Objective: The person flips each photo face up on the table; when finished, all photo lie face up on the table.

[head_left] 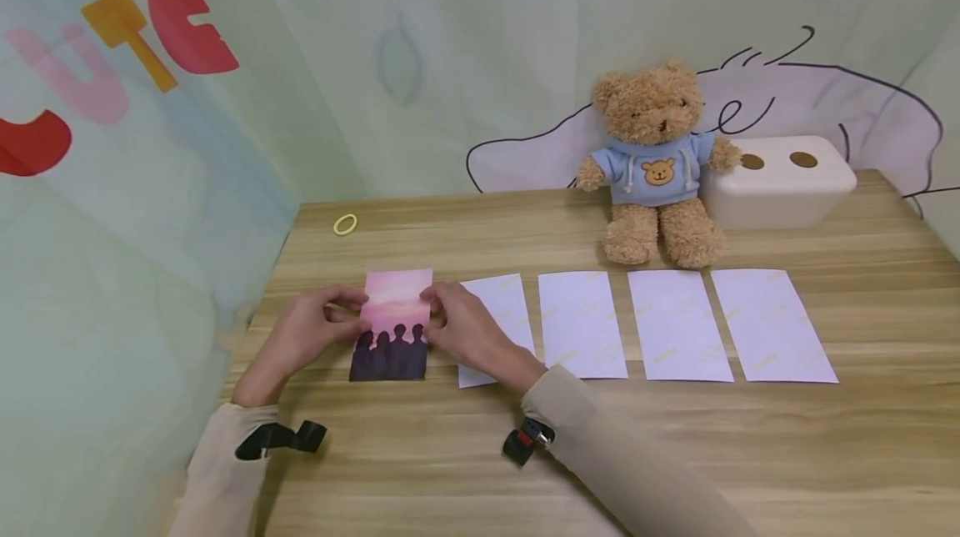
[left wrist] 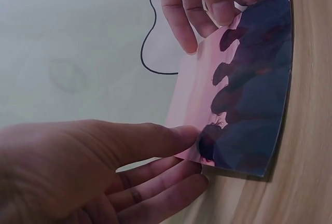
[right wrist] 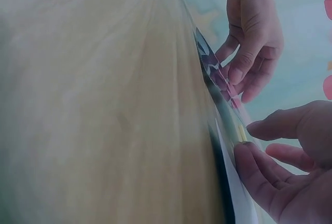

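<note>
The pink card point(head_left: 397, 295) sits near the table's point(head_left: 420, 454) left edge, long side running toward the back edge. My left hand point(head_left: 307, 328) pinches its left side, my right hand point(head_left: 468, 328) its right, both touching.

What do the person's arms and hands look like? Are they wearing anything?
The left sleeve and right sleeve are beige. A small black gadget is worn near the left cuff; another black one, with a bit of red, is near the right. The left hand and right hand are bare.
</note>
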`<state>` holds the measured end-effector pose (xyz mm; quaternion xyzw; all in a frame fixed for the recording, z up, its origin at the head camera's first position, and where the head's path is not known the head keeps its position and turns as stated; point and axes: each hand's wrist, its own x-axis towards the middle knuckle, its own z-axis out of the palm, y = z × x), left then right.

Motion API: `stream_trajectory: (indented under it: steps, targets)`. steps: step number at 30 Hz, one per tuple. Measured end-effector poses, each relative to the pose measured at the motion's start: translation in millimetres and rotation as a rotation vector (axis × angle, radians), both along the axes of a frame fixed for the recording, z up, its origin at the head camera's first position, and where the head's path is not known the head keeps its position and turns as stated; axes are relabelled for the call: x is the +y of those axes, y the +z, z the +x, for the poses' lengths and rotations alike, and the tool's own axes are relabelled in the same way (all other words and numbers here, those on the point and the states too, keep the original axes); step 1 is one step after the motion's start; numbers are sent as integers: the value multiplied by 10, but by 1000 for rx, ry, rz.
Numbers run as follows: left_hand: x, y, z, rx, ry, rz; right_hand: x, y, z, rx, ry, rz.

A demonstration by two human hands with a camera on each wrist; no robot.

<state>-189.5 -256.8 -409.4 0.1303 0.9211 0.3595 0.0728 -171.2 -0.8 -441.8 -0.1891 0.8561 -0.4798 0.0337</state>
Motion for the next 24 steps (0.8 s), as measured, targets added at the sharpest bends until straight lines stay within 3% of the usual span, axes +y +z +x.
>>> stream_trajectory:
  steps: [8,24]
  targets:
    - [-51,-11,50,-25,0,-24,-42,-5,41,1,20,51]
    - [-5,-41,2,20,-24,-58,-12,8,21,44,14,140]
